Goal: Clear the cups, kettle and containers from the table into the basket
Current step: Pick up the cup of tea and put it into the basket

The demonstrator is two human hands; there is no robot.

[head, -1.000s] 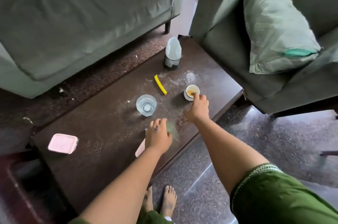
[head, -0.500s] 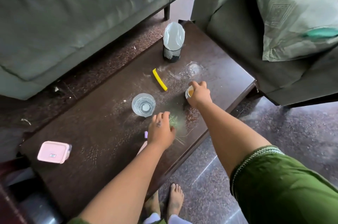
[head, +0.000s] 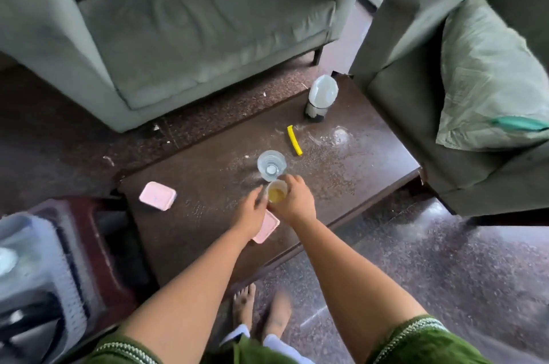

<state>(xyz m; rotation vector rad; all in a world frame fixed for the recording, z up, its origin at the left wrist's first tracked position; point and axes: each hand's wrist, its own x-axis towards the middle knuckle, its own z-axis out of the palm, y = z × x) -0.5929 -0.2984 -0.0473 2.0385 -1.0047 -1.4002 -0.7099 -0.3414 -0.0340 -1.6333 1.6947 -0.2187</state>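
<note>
Cup [head: 277, 191] — small, round, pale-walled, holding yellowish liquid — sits above the dusty dark wooden table [head: 341, 173], just beside the clear glass [head: 271, 165], with the left hand [head: 249, 212] loosely extended against its left side and the right hand [head: 297, 200] grasping its rim.

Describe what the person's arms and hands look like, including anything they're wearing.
Both forearms are bare from the hands to above the elbow. The left hand and right hand show no gloves; any rings or bracelets are too blurred to tell. Short dark green sleeves end in a pale embroidered trim.
</note>
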